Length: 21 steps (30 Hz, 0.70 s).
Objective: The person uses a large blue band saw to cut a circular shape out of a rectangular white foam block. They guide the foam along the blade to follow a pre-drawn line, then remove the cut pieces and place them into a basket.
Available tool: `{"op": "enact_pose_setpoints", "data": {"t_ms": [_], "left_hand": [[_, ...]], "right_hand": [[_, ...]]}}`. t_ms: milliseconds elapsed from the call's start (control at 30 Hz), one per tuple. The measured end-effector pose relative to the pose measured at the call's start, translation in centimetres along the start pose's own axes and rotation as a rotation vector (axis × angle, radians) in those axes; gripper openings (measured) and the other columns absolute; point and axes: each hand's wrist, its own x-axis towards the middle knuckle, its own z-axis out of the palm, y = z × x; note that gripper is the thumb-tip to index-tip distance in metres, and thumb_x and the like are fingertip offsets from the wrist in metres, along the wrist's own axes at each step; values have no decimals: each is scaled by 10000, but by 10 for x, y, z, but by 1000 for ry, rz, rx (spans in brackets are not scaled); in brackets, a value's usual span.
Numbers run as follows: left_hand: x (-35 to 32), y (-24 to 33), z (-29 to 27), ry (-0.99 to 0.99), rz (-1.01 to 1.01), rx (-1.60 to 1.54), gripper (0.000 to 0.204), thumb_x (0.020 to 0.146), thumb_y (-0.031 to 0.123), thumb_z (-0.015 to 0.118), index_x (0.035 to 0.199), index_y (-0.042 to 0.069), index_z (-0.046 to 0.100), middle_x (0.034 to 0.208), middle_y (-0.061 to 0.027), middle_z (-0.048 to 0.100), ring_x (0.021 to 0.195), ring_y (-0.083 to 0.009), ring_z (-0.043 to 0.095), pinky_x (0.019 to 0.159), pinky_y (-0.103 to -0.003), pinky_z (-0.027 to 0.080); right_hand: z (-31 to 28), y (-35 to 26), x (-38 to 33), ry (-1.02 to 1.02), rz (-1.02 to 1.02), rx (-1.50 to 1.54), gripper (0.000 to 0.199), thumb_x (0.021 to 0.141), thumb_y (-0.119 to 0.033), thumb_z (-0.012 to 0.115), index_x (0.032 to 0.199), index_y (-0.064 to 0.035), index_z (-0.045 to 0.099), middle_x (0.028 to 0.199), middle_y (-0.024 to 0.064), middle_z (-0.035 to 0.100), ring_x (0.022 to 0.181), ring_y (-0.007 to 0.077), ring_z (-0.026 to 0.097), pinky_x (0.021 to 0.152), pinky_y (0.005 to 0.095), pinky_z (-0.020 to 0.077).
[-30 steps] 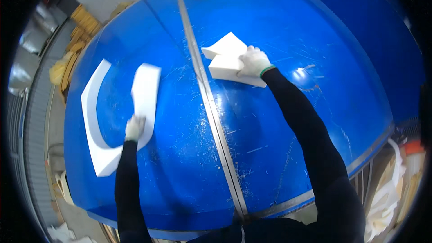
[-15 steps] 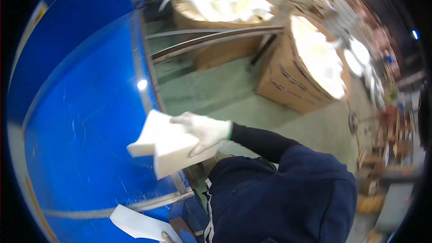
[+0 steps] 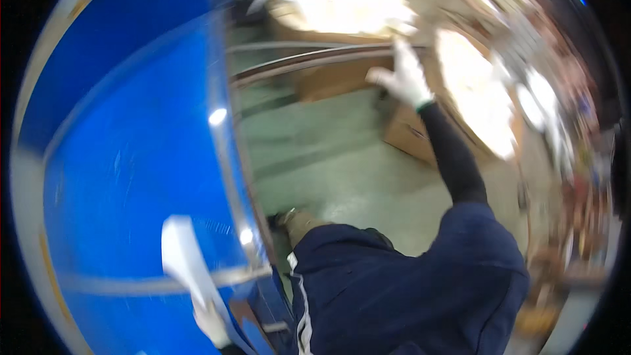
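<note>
My left hand [image 3: 210, 322], in a white glove, is closed on the lower end of a long white foam piece [image 3: 183, 253]. That piece stands up over the blue surface [image 3: 138, 164], crossing its metal seam near the front. My right hand [image 3: 409, 79], also gloved in white, reaches far out to the right of the blue surface. Its thumb is spread from the fingers and nothing shows in the palm. Motion blurs its fingertips, which overlap the view of two cardboard boxes [image 3: 411, 133] heaped with white pieces [image 3: 342, 3].
A metal-edged rim [image 3: 227, 158] borders the blue surface on the right. From it a curved brown rail [image 3: 309, 59] runs out toward the boxes. Green floor [image 3: 315, 151] lies between. Blurred stacks of goods [image 3: 578, 177] line the far right.
My right hand has swung away from the blue surface toward the boxes and no longer holds the thick white foam block. My left hand has raised its foam piece and turned it more upright.
</note>
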Motion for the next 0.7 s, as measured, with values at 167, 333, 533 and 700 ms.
{"op": "enact_pose_setpoints", "data": {"t_ms": [167,333,533,700], "left_hand": [[68,33,5,51,239,399,475,924,229,673,1383,137,595,1086,-171,690,952,-361,675,816,-472,550],[8,9,-31,163,-104,588,749,793,448,790,1416,113,544,1175,-167,667,1099,-362,639,1004,-479,461],[-80,-69,-69,229,-690,709,737,822,580,738,1330,75,567,1181,-191,672,1100,-380,650,984,-539,467],[-23,-148,-127,415,-853,526,653,885,601,658,1183,26,578,1052,-237,710,1006,-427,690,834,-534,553]], "right_hand": [[148,-357,-53,-526,-1050,485,1249,588,-617,895,1553,-40,352,1587,233,370,1501,492,264,1209,666,203],[214,-514,-87,-851,-1572,325,848,724,-508,803,1414,-91,542,1282,201,613,1297,425,514,1146,610,320],[247,-660,-94,-969,-1586,157,780,733,-615,777,1322,-126,629,1137,178,681,1112,383,643,955,498,509],[309,-813,-107,-1055,-1637,89,709,746,-637,761,1152,-55,739,1115,202,737,1077,348,706,914,464,556]]}}
